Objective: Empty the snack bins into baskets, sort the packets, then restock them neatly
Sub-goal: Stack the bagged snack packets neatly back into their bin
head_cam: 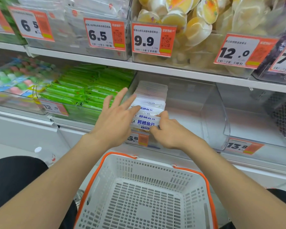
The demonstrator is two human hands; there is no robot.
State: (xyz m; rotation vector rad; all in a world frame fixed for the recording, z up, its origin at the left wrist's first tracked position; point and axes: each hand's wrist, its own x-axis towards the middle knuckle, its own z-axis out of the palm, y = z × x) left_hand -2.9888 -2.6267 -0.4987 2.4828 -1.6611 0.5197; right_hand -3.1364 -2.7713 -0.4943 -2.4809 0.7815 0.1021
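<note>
Where the packets (147, 111) sit: packed in a row, front to back, at the left end of a clear bin (213, 113) on the lower shelf (254, 158).
Packets: flat, glossy white pouches with blue print, kinda soft at the edges.
Bin: see-through hard plastic with a curved front lip. An orange price tag (139, 138) on its front is partly hidden by the hands.
Left grip: left hand (116, 119) has straight, fanned-out fingers. The tips lie against the left side of the row, and the grip isn't closed on anything.
Right grip: right hand (168, 131) has curled fingers and pinches the right edge of the front packet.
Basket (96, 172): white slotted plastic with an orange rim, just below both hands.
Neighbours: shiny green wrapped bars (82, 90) fill the next bin left. Round yellow jelly cups (188, 22) are piled in the bin above.
Shelving: smooth white boards, with orange-and-white tags (153, 40) on the upper bin fronts.
Room: looks like a shop aisle with a pale floor.
</note>
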